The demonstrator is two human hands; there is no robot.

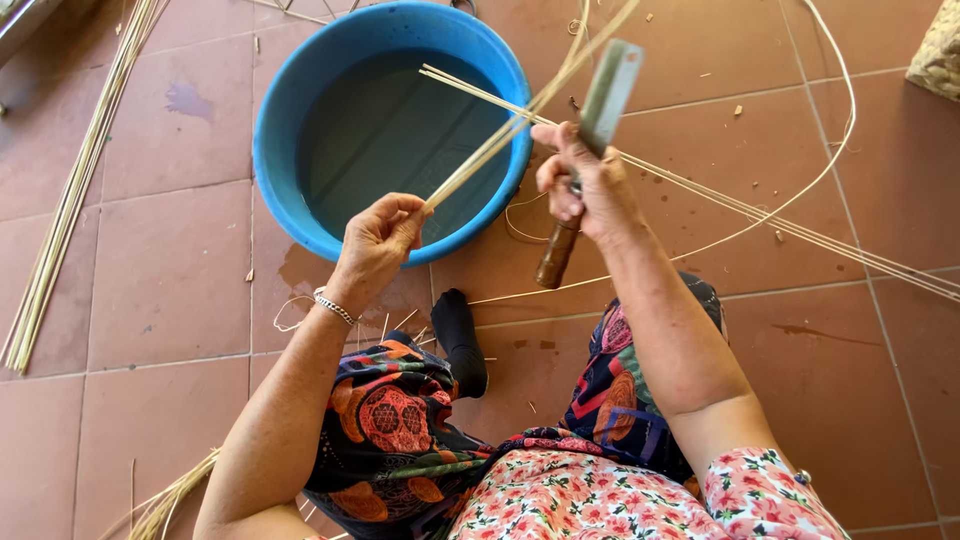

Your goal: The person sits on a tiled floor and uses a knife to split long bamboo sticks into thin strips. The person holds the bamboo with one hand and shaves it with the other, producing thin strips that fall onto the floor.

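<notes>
fingers of the left hand (378, 238) are curled tight, pinching the near ends of a bundle of thin pale cane strips (500, 135) between thumb and forefinger. from that pinch the strips rise up and to the right, passing over the rim of a blue plastic basin (290, 95) that holds dark water, and run on toward the top edge of the view. a silver bracelet (334, 306) sits on the left wrist.

the right hand (585, 185) is closed in a fist around a knife (590, 140) with a broad, flat, grey blade and a brown wooden handle; the blade points up and away from the person, the handle sticks out below the fist toward the floor. the thumb is raised beside the blade, and the strips cross just in front of it, touching or nearly touching the blade's edge; which of the two cannot be told.

more long strips (800, 225) stretch from behind the right hand across the reddish floor tiles (150, 280) to the right, one curving in a wide loop. another bundle of straight canes (65, 200) lies on the tiles at the left, well apart from both hands. a dark-socked foot (460, 335) rests between the knees.
</notes>
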